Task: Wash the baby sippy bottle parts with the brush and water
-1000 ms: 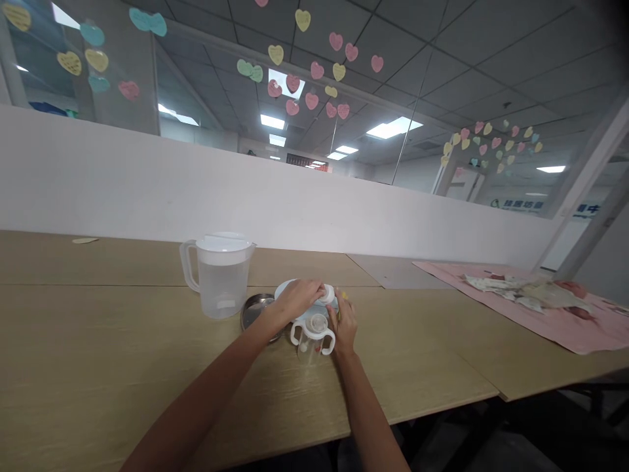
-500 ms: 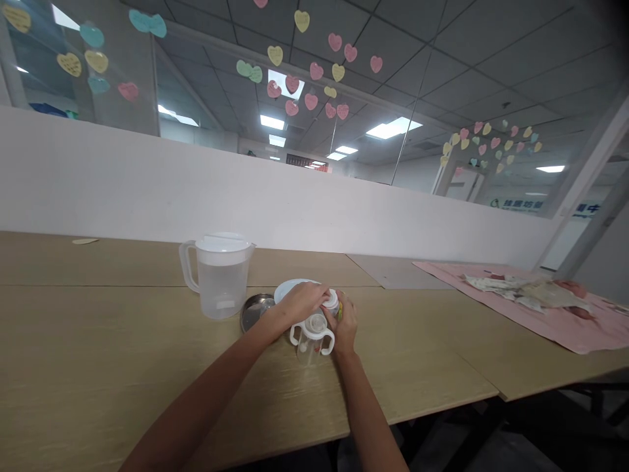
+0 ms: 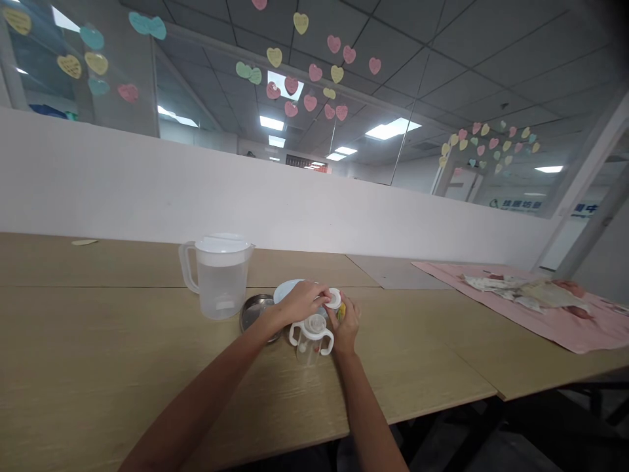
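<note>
My left hand (image 3: pixel 305 301) has its fingertips closed on the left edge of a round white lid (image 3: pixel 333 299). Around the right side of the container under that lid, my right hand (image 3: pixel 346 322) is wrapped; a yellow patch shows between its fingers. Just in front of both hands stands a clear cup (image 3: pixel 308 351) with two white handles and a clear spout. Behind my left hand lies a pale blue plate (image 3: pixel 285 288), partly covered. A round steel dish (image 3: pixel 251 311) sits left of my left wrist.
A clear pitcher (image 3: pixel 223 288) with a white lid stands at the left on the wooden table (image 3: pixel 122 341). A pink cloth (image 3: pixel 555 331) with crumpled fabric on it lies at the right. Behind the table rises a white wall (image 3: pixel 147 190).
The white lid shows more of its top and sits slightly higher and further right. The fingers of my right hand have shifted a little, uncovering more of the yellow patch.
</note>
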A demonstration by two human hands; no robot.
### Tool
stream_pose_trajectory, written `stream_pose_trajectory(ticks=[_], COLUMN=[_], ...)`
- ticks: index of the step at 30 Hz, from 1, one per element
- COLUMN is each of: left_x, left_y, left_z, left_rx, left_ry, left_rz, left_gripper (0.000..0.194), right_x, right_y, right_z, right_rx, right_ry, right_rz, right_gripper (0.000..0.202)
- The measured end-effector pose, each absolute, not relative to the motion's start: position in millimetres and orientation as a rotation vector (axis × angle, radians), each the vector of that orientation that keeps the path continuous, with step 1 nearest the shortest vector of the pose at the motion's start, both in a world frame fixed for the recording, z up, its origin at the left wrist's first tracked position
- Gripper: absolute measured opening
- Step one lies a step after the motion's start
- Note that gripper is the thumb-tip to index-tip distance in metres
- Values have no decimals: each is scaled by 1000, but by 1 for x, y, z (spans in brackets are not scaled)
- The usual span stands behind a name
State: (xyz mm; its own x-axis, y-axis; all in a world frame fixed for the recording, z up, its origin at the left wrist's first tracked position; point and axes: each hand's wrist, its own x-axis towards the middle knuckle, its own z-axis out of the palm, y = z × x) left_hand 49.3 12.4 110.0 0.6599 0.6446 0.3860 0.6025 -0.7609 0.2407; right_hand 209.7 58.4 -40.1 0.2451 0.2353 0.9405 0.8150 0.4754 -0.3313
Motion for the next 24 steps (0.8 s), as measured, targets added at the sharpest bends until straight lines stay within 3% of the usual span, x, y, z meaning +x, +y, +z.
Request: stream_pose_trajectory(ticks=[11, 24], left_x=[44, 44], left_y=[18, 29], left_z=[109, 101], left_rx=[2518, 2322], left_ry=[860, 738], left_rz=[801, 820], left_gripper=[15, 24], right_x=[209, 208], right_y=[59, 61], right_z=[-44, -48], right_rx=[-1014, -959], right_ry=[-1276, -1283], right_rz=[-443, -412], right_gripper=[45, 42])
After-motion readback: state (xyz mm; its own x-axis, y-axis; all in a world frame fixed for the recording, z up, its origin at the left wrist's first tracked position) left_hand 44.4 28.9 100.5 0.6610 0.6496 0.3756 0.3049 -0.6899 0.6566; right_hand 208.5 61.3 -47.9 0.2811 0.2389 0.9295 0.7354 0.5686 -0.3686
